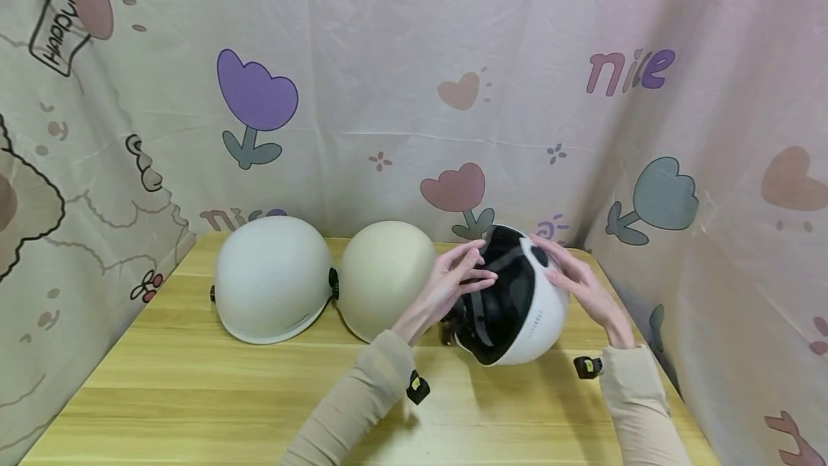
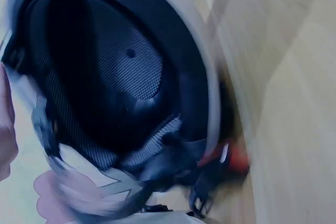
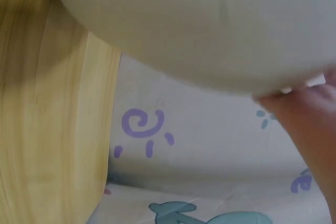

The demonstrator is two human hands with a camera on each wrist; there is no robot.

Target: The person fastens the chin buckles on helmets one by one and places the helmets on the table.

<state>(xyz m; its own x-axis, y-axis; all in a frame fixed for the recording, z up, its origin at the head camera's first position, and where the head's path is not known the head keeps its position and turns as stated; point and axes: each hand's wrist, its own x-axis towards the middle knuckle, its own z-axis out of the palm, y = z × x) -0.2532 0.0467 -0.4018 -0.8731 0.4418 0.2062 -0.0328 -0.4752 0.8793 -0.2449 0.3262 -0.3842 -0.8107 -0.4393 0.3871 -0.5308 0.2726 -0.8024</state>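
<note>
A white helmet (image 1: 546,322) is tilted on its side at the right, its black-lined opening facing left and toward the head camera. My right hand (image 1: 585,292) grips its upper right edge, fingers at the rim and thumb on the shell. In front of the opening, my left hand (image 1: 449,280) has its fingers extended beside a dark strap; whether they touch it cannot be told. The left wrist view shows the padded interior (image 2: 126,66), a blurred strap (image 2: 47,135) and a red buckle part (image 2: 233,158). In the right wrist view, the smooth shell (image 3: 210,30) meets my fingers.
Left of the tilted helmet, a cream helmet (image 1: 386,279) and another white helmet (image 1: 272,279) stand side by side, openings down, on the wooden table (image 1: 194,394). A patterned curtain (image 1: 362,92) hangs behind and along both sides.
</note>
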